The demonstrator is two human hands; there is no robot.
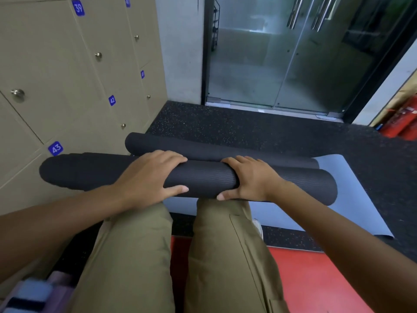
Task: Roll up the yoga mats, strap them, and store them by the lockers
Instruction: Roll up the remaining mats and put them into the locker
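Our knees in olive trousers fill the foreground, and just past them both our hands sit on a rolled black yoga mat that lies crosswise in front of us. Our left hand drapes over the roll left of its middle, fingers curved over the top and thumb stretched along the near side, so it grasps the mat rather than merely resting on it. Our right hand wraps the roll right of its middle, fingers over the far side and thumb tucked under the near edge. Between the two hands the mat's fine wavy texture shows. Touching it on the far side lies a second rolled black mat, parallel to the first, its left end near the lockers. Beneath the right end of the rolls a light blue mat lies flat and unrolled on the speckled black floor. The beige lockers rise on our left, with blue number tags reading 39, 42 and 43. Ahead stands a glass door in a dark frame, and red fire extinguishers lean at the far right. Nearer us the flooring turns red.
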